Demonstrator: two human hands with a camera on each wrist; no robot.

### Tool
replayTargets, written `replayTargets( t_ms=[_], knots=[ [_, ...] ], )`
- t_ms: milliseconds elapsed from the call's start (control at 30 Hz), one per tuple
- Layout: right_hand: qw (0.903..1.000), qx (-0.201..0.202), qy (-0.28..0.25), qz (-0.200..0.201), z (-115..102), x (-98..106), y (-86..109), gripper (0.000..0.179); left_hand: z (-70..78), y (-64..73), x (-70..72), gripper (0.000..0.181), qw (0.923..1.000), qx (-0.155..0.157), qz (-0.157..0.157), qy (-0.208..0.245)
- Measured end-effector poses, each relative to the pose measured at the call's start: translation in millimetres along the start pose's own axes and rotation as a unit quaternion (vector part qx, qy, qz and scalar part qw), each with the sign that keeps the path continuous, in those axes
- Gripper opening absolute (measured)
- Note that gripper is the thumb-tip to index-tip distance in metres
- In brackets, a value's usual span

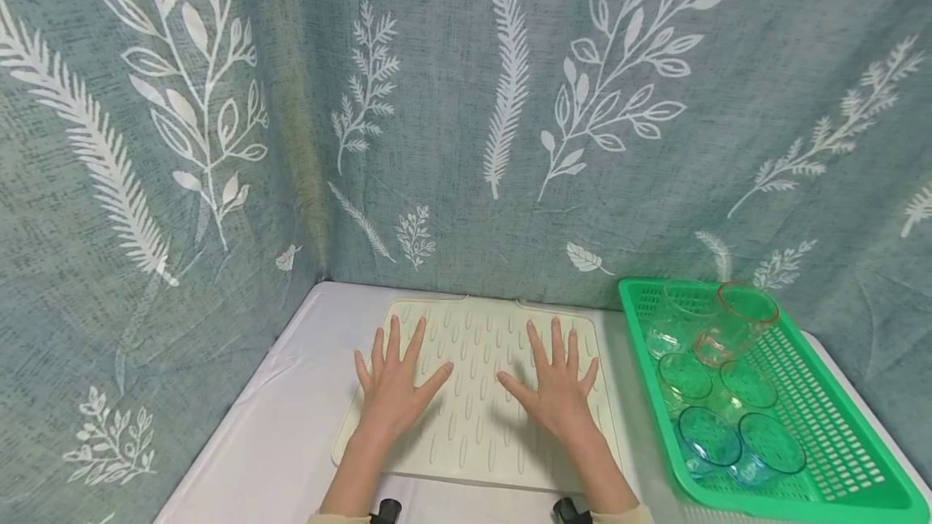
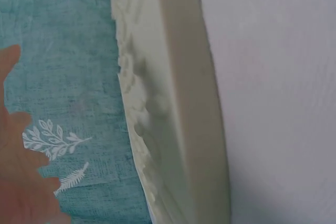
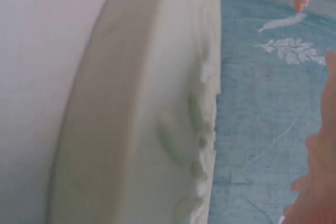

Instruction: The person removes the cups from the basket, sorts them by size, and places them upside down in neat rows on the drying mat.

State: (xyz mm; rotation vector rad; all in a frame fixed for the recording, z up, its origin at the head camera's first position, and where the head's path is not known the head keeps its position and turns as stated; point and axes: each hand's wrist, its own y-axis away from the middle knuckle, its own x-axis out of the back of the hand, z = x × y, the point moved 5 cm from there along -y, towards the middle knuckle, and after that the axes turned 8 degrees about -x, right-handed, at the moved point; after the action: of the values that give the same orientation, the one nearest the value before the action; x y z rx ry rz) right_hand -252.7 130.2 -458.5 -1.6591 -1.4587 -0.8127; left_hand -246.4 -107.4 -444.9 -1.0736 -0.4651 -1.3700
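Observation:
A cream draining mat (image 1: 473, 451) with raised oblong ridges lies flat on the white-covered table. My left hand (image 1: 393, 390), palm down with fingers spread, is over its left half and holds nothing. Over the right half, my right hand (image 1: 559, 395) is spread the same way, also with nothing in it. The thumbs point toward each other across the middle. In the left wrist view the thick side edge of the mat (image 2: 194, 103) runs upright past the hand (image 2: 23, 171). The right wrist view has the mat's edge (image 3: 105, 119) too, with the hand (image 3: 315, 177) at the right.
A green slotted plastic basket (image 1: 655, 435) stands right of the mat. Inside are several drinking glasses: a clear one, a red-rimmed glass (image 1: 748, 303), yellowish ones and blue-rimmed glasses (image 1: 772, 445). A teal curtain (image 1: 451, 144) with white leaf prints hangs behind and at both sides.

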Motion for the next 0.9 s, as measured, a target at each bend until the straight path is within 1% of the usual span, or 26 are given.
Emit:
replayTargets(
  t_ms=[67,167,267,333,467,567,633,700,767,833,900],
  knots=[
    [0.9995,-0.004,-0.032,0.002,0,2,0.8,0.093,2.2,0.1,-0.4,0.083,0.9995,0.005,0.000,0.032],
    [0.9965,-0.002,-0.082,0.015,0,7,1.6,0.097,4.6,-0.4,-0.8,0.082,0.9964,0.014,0.005,0.083],
    [0.9908,0.011,-0.132,0.028,0,13,2.4,0.096,7.3,-0.5,0.5,0.077,0.9889,0.018,0.023,0.146],
    [0.9855,0.014,-0.167,0.027,1,17,3.2,0.094,9.5,0.1,1.7,0.070,0.9818,0.018,0.036,0.186],
    [0.9746,0.005,-0.223,0.014,2,26,5.2,0.084,14.7,2.6,2.8,0.054,0.9614,0.022,0.053,0.269],
    [0.9630,-0.014,-0.269,-0.007,2,33,6.9,0.078,18.3,4.6,3.5,0.044,0.9402,0.030,0.060,0.334],
    [0.9540,-0.029,-0.298,-0.023,3,38,8.3,0.076,20.3,5.8,4.1,0.040,0.9265,0.037,0.062,0.369],
    [0.9435,-0.045,-0.326,-0.038,5,42,10.3,0.075,22.6,6.9,5.0,0.038,0.9147,0.044,0.061,0.397],
    [0.9344,-0.055,-0.348,-0.050,7,47,12.4,0.074,25.1,7.5,5.9,0.037,0.9061,0.050,0.058,0.416],
    [0.9243,-0.063,-0.372,-0.060,8,52,14.5,0.072,27.5,8.1,6.1,0.035,0.8990,0.057,0.053,0.431],
    [0.9161,-0.068,-0.390,-0.066,10,58,16.3,0.070,29.7,8.5,5.4,0.034,0.8893,0.067,0.045,0.450]
  ],
)
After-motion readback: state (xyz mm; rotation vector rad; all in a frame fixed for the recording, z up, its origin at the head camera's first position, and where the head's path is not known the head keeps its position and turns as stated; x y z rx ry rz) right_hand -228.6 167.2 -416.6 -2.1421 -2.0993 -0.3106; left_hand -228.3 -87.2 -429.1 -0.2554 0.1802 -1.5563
